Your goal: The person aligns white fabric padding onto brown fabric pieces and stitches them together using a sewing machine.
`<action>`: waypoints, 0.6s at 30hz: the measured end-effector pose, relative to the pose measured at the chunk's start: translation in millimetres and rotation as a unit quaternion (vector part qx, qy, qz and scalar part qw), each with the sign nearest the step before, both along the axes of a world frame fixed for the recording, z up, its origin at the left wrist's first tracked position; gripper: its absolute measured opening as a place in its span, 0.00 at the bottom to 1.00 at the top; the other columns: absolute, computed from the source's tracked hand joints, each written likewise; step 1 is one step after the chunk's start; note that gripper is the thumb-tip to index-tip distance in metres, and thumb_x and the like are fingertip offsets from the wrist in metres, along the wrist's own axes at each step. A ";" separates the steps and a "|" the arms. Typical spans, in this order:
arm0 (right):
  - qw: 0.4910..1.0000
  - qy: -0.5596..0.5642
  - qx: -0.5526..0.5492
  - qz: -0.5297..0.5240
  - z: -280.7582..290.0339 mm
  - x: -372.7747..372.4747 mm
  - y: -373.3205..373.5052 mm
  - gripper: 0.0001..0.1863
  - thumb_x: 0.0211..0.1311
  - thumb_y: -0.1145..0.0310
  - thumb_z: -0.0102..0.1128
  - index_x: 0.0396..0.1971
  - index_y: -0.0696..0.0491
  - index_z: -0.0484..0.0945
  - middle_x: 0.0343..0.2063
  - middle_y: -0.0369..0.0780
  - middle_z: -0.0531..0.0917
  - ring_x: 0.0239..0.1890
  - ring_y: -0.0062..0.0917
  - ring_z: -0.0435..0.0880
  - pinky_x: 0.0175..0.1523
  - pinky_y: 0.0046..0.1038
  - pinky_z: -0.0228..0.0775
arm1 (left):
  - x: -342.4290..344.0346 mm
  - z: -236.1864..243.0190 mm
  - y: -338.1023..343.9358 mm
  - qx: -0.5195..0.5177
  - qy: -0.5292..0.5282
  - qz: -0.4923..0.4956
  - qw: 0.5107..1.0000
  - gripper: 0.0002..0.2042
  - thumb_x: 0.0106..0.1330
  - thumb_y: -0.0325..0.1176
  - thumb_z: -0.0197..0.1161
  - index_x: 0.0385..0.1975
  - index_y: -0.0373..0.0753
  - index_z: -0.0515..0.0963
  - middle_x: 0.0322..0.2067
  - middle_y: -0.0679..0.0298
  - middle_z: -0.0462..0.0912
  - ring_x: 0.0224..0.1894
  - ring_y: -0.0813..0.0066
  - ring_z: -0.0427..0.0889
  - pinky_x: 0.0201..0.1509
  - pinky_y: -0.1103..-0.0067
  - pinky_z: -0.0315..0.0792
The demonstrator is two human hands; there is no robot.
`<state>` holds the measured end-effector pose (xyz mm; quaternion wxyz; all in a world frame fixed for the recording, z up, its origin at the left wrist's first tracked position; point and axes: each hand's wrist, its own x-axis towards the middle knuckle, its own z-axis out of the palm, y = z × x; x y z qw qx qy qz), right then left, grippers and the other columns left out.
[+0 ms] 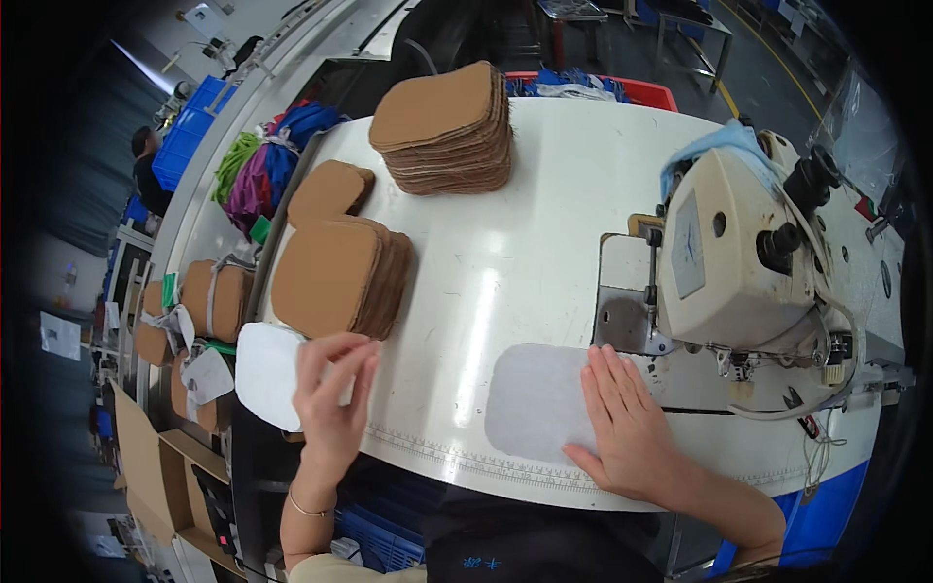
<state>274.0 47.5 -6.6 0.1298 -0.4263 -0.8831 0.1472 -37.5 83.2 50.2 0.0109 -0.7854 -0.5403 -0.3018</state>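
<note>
Hands [622, 428] press white panel [539, 403] beside brown stacks [326, 277].

On the front of the cream sewing machine head to my right sits a pale grey rectangular label plate [688, 257] with small blue marks. Low at my left stands an open brown cardboard box [146, 466]. Farther left, a white sheet of paper [60, 335] hangs at the dim edge of view.
</note>
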 end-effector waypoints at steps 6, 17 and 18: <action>0.998 0.055 0.027 -0.005 -3.9 5.9 -5.2 0.45 0.57 0.51 0.62 0.60 0.75 0.58 0.63 0.66 0.58 0.69 0.57 0.55 0.72 0.50 0.45 | -57.2 20.5 31.7 -0.102 0.017 0.013 0.995 0.10 0.54 0.20 0.68 0.36 0.33 0.82 0.40 0.59 0.83 0.39 0.64 0.82 0.44 0.76 0.75; 0.996 0.084 0.012 -0.007 -6.8 6.5 -7.0 0.46 0.54 0.59 0.64 0.62 0.75 0.53 0.64 0.66 0.55 0.70 0.58 0.53 0.72 0.52 0.43 | -70.7 17.3 30.7 -0.004 0.224 -0.099 0.970 0.11 0.54 0.21 0.67 0.38 0.32 0.80 0.44 0.58 0.83 0.45 0.62 0.83 0.46 0.72 0.79; 0.997 0.076 0.017 0.001 -7.4 7.4 -7.3 0.46 0.54 0.59 0.64 0.62 0.75 0.53 0.64 0.66 0.55 0.70 0.58 0.53 0.72 0.52 0.43 | -71.2 14.2 31.2 0.016 0.233 -0.097 0.968 0.11 0.54 0.20 0.67 0.37 0.32 0.80 0.43 0.58 0.83 0.43 0.62 0.83 0.45 0.73 0.79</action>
